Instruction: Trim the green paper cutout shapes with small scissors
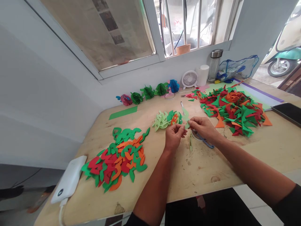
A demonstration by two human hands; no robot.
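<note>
A pale green paper cutout (185, 115) is pinched between the fingertips of my right hand (202, 126). My left hand (174, 137) is closed in a pinch at the lower end of the same cutout. Under my right hand lie scissors with blue-grey handles (207, 143), partly covered by it. A narrow pale green scrap (191, 143) rests on the table below my hands. Just beyond my left hand sits a small pile of light green cutouts (161, 121), with darker green and orange pieces (174, 118) beside it. A pen (182, 104) shows behind the held cutout.
Red, orange and green cutouts (117, 160) spread at the left, near a white power bank (69, 179). Scraps (235, 108) heap at the right, by a phone (288, 113). Paper turtles (148, 92), a fan (189, 79) and a glass bottle (214, 66) line the wall.
</note>
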